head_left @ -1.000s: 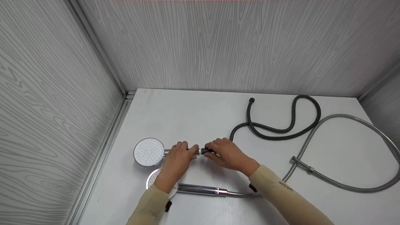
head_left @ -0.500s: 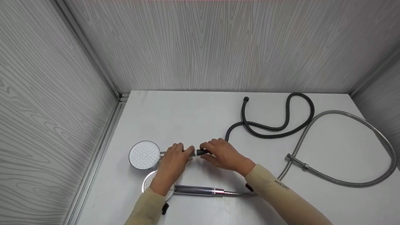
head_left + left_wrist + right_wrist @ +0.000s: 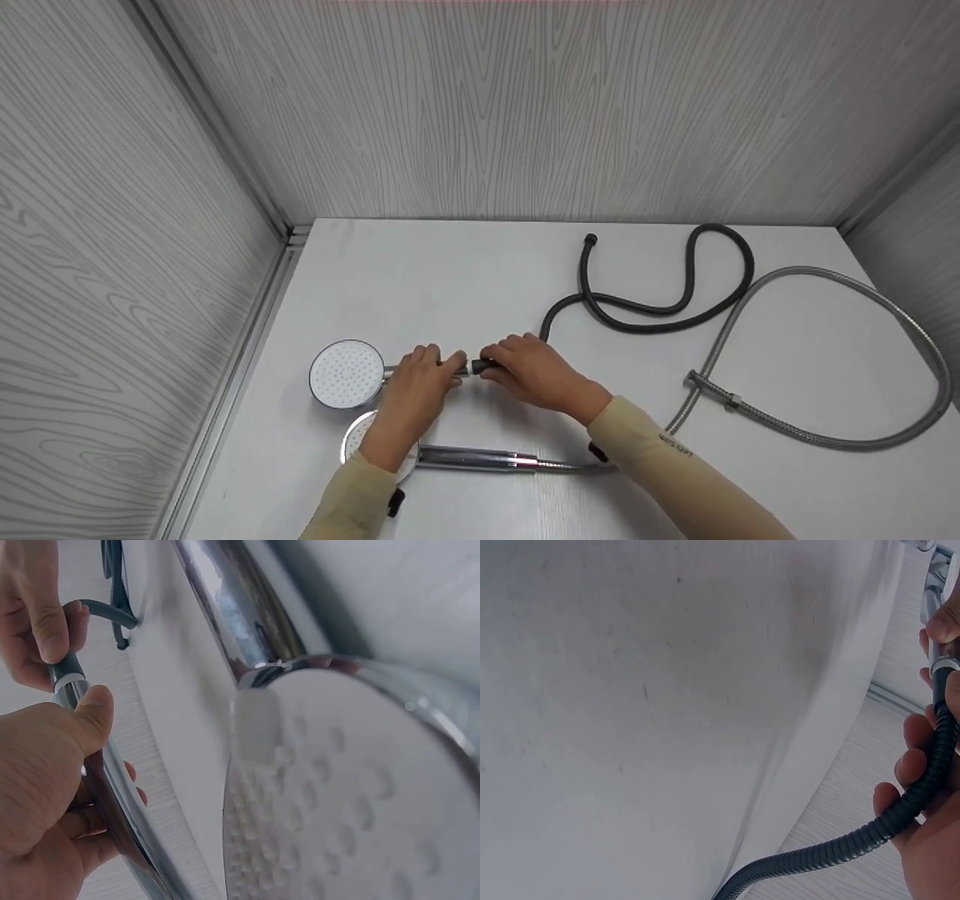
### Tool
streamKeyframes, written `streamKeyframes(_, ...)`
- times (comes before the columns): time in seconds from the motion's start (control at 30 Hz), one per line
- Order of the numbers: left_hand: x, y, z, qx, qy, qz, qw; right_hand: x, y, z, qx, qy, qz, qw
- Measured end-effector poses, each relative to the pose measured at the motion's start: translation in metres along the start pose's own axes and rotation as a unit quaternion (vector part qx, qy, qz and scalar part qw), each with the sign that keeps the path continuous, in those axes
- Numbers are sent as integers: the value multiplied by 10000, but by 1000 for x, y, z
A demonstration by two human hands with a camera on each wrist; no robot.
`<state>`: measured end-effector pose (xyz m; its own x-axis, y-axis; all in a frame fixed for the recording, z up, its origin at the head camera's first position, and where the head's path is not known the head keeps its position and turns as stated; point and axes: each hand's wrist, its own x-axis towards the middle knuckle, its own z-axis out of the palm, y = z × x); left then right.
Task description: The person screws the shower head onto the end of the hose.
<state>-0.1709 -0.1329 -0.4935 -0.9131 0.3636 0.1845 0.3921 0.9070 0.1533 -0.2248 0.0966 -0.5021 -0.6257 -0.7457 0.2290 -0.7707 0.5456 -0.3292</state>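
My left hand (image 3: 418,388) grips the chrome handle (image 3: 124,799) of a round shower head (image 3: 346,374) with a white nozzle face, lying to the left of that hand. At the handle's end, my right hand (image 3: 536,373) pinches the black end fitting (image 3: 481,366) of a ribbed black hose (image 3: 832,853). Fitting and handle are in line, and a pale ring (image 3: 70,679) shows where they meet. In the right wrist view the hose runs along the right hand's fingers (image 3: 911,767) and curves away below. The palm side of the right hand is partly out of frame there.
A second shower head (image 3: 358,436) lies nearer me, partly under my left forearm, with its chrome handle (image 3: 476,457) joined to a grey metal hose (image 3: 840,444) looping right. The black hose's free end (image 3: 591,239) lies toward the back of the white table (image 3: 420,277). Panels enclose the table.
The whole head view has shifted slightly. Both hands stay at the joint; my right thumb and fingers have shifted slightly around the black fitting.
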Motion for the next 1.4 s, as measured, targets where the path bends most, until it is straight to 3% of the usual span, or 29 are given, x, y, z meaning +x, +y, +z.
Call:
streamKeyframes(0.4, -1, -2, -1, 34, 94, 34, 9999, 2, -1, 2, 17, 72, -25, 10000)
streamKeyframes(0.87, -2, -4, -1, 40, 213, 123, 9997, 4, -1, 2, 135, 814, -418, 9957)
streamKeyframes(1.4, -1, -1, -3, 144, 135, 49, 9998, 5, 0, 0, 131, 654, -417, 9969)
